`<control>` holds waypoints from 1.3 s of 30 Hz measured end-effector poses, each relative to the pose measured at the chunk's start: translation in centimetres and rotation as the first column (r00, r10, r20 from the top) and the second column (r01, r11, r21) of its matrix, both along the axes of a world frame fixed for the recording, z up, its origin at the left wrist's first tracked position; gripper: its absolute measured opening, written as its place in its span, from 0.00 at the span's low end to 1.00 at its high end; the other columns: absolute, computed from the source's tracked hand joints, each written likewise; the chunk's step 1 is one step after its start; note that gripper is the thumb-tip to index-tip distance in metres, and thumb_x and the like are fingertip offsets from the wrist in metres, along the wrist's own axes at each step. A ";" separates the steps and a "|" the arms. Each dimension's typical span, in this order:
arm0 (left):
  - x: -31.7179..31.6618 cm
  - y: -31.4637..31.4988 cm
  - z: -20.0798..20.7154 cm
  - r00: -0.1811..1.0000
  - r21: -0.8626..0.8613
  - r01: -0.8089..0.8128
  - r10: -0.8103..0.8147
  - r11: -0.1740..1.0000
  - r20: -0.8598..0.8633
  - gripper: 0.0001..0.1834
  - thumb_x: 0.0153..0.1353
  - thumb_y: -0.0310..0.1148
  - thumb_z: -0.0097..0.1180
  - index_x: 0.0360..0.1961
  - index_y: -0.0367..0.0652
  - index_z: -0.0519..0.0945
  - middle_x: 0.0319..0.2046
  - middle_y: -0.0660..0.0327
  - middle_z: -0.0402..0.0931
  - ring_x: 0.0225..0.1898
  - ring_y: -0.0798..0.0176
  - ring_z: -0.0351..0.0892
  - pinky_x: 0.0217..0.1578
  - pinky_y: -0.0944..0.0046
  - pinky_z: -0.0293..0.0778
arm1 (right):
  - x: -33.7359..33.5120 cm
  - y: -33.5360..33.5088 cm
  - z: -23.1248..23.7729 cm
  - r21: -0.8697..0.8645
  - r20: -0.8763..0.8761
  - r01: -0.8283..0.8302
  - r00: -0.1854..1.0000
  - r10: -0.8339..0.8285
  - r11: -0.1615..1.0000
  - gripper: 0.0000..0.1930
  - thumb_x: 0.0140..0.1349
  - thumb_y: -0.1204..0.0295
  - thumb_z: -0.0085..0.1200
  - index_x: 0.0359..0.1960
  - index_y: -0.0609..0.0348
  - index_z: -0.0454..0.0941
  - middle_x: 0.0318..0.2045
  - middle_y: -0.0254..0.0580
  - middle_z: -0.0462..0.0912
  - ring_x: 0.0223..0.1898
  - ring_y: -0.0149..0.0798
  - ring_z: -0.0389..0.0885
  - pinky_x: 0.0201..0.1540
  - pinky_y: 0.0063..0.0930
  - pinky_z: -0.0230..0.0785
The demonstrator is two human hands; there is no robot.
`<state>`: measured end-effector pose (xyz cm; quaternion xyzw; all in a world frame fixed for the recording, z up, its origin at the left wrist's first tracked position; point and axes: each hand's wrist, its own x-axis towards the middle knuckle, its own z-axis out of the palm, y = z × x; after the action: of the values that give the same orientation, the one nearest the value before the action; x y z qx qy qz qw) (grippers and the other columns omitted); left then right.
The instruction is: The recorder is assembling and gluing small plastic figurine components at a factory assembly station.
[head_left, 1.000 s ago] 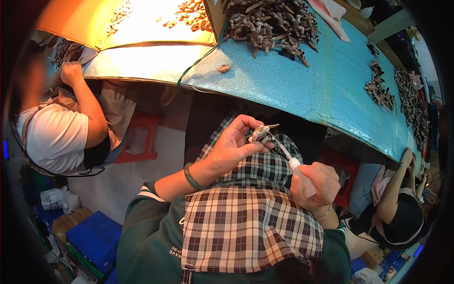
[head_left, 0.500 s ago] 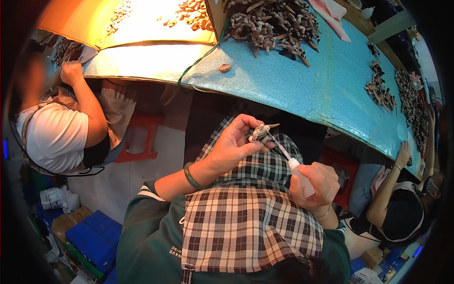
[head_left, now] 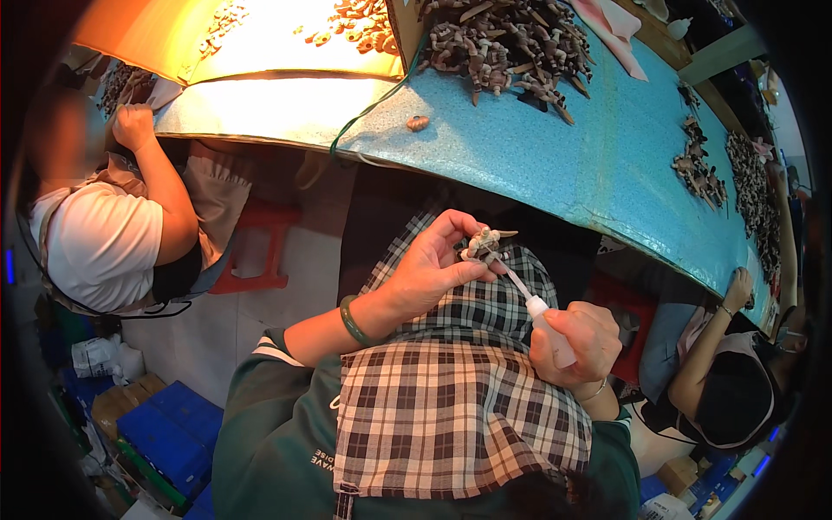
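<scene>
- Your left hand [head_left: 425,267] is near the middle of the frame, its thumb and fingertips pinching a small figure [head_left: 479,246] between them; the gap is only as wide as the figure.
- Your right hand [head_left: 586,342], right of centre, is closed around a white squeeze bottle [head_left: 557,338] — fingers curled, thumb pressed along its side.
- The bottle's thin spout [head_left: 516,282] points up and left to the figure's lower right side; you can't tell whether the tip touches it.
- Both hands are above your checked apron [head_left: 459,416], just below the blue table [head_left: 520,173].
- On the table, a pile of figures [head_left: 503,52] lies at the top — one loose piece [head_left: 418,123] sits below it, left.
</scene>
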<state>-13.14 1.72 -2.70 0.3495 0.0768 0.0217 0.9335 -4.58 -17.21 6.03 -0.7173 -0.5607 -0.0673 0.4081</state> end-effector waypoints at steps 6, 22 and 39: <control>-0.2 -0.1 -0.2 1.000 -0.013 0.019 -0.019 1.000 -0.019 0.20 0.55 0.17 0.54 0.46 0.41 0.64 0.48 0.55 0.67 0.48 0.51 0.77 0.46 0.59 0.80 | 0.2 0.4 -0.8 0.078 0.007 -0.029 1.000 0.028 0.997 0.16 0.43 0.78 0.62 0.37 0.62 0.76 0.15 0.31 0.70 0.10 0.28 0.65 0.12 0.20 0.55; 0.6 -0.1 -0.4 1.000 0.013 0.001 -0.001 1.000 -0.004 0.19 0.55 0.15 0.51 0.47 0.41 0.64 0.48 0.54 0.68 0.47 0.52 0.77 0.46 0.59 0.79 | 1.3 -2.0 -2.0 0.246 -0.043 0.183 0.983 -0.177 0.952 0.16 0.55 0.67 0.57 0.40 0.67 0.74 0.26 0.47 0.77 0.19 0.35 0.73 0.21 0.25 0.66; -0.1 2.4 1.3 0.995 0.067 -0.070 0.066 0.995 0.069 0.19 0.55 0.14 0.51 0.47 0.40 0.64 0.47 0.55 0.67 0.47 0.54 0.77 0.47 0.59 0.79 | 27.2 1.6 -3.9 0.309 -0.891 0.547 0.453 0.036 0.778 0.19 0.59 0.76 0.53 0.53 0.59 0.69 0.41 0.37 0.77 0.46 0.35 0.76 0.48 0.27 0.68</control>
<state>-13.25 4.09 -1.42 0.3781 0.0565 0.0679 0.9216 22.64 -15.62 2.09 -0.5778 -0.1114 0.0743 0.8051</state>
